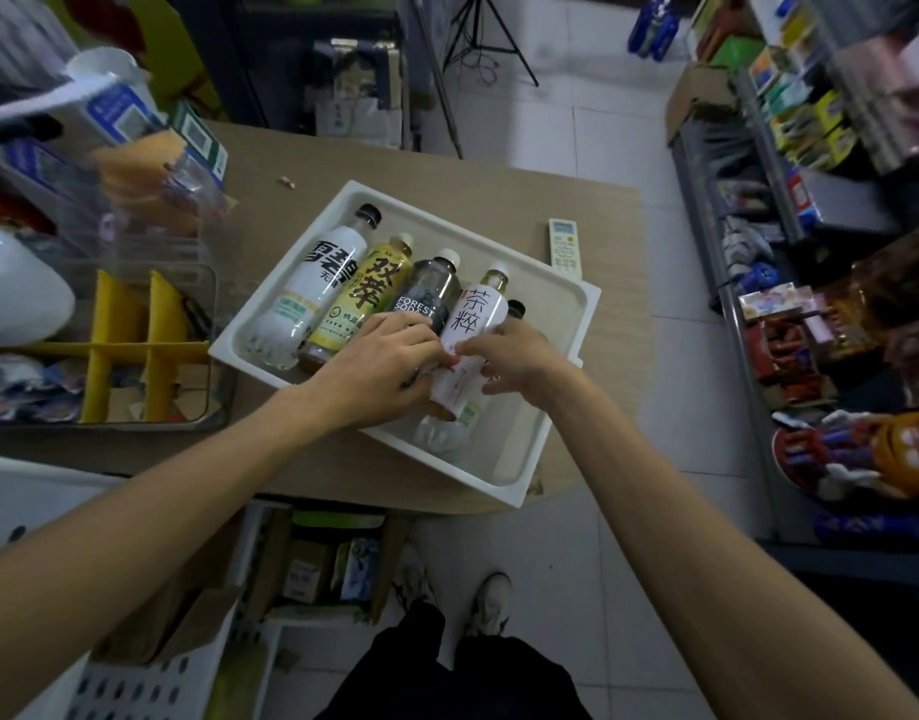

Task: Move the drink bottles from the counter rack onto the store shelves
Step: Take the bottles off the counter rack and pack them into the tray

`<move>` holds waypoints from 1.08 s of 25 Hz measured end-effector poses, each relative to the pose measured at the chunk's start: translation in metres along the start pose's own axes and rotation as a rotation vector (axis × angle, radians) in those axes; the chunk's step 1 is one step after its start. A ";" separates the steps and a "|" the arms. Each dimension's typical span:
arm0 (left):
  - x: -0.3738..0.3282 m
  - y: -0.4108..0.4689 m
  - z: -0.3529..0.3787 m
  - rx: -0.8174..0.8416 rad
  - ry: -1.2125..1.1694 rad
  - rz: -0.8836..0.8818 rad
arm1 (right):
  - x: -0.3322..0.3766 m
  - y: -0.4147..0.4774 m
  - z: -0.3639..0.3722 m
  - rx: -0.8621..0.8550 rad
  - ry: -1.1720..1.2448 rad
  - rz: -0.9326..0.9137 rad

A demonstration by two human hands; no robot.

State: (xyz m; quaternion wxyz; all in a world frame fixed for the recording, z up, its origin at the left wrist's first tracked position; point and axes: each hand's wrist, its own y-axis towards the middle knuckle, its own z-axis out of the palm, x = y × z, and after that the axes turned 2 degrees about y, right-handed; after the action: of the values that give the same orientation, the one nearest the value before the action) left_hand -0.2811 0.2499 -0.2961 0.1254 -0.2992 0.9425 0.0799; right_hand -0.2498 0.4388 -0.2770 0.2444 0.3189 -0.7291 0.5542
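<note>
A white tray-like rack [551,439] lies on the wooden counter [499,200] with several drink bottles lying side by side in it: a white Sprite bottle [317,288], a yellow-labelled tea bottle [364,298], a dark Forest Soda bottle [429,293] and a white-labelled tea bottle [473,324]. Just right of that one, a black cap [516,309] of another bottle peeks out. My left hand [379,366] rests over the lower part of the dark bottle, fingers curled on it. My right hand [514,356] grips the white-labelled tea bottle from the right.
A white remote control [565,246] lies on the counter beyond the rack. A clear bin with yellow dividers [135,335] stands at left. Store shelves [790,241] full of packaged goods line the right side. Boxes and white baskets [151,678] sit under the counter.
</note>
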 end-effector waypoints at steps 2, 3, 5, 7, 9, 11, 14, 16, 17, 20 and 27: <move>-0.002 0.006 -0.006 0.031 -0.083 -0.063 | 0.001 -0.009 -0.007 -0.015 -0.008 -0.043; -0.002 0.011 -0.010 0.052 -0.124 -0.083 | 0.003 -0.011 -0.010 -0.031 -0.029 -0.084; -0.006 0.016 -0.020 0.082 -0.201 -0.115 | 0.012 -0.017 -0.013 -0.043 -0.141 -0.208; -0.009 0.015 -0.033 0.079 -0.205 -0.183 | 0.023 -0.024 -0.012 0.015 -0.306 -0.351; -0.009 0.006 -0.046 0.086 -0.163 -0.269 | 0.029 -0.029 -0.009 0.100 -0.532 -0.467; -0.013 -0.007 -0.060 0.132 -0.151 -0.387 | 0.032 -0.031 -0.003 0.160 -0.774 -0.557; -0.032 -0.025 -0.085 0.139 -0.177 -0.548 | 0.042 -0.043 0.013 0.232 -0.934 -0.682; -0.050 -0.040 -0.104 0.091 -0.216 -0.633 | 0.052 -0.057 0.021 0.282 -0.957 -0.772; -0.059 -0.049 -0.114 0.070 -0.232 -0.676 | 0.057 -0.063 0.023 0.293 -0.974 -0.826; -0.086 -0.087 -0.141 0.040 -0.230 -0.834 | 0.073 -0.087 0.029 0.319 -1.014 -0.986; -0.152 -0.205 -0.205 -0.129 -0.082 -1.186 | 0.122 -0.175 0.092 0.509 -1.039 -1.349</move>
State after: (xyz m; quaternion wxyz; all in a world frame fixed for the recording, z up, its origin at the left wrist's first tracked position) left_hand -0.0804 0.1201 -0.0722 0.1664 -0.7780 0.6023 0.0650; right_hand -0.2036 0.2941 -0.1007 0.0789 0.9363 -0.2595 0.2230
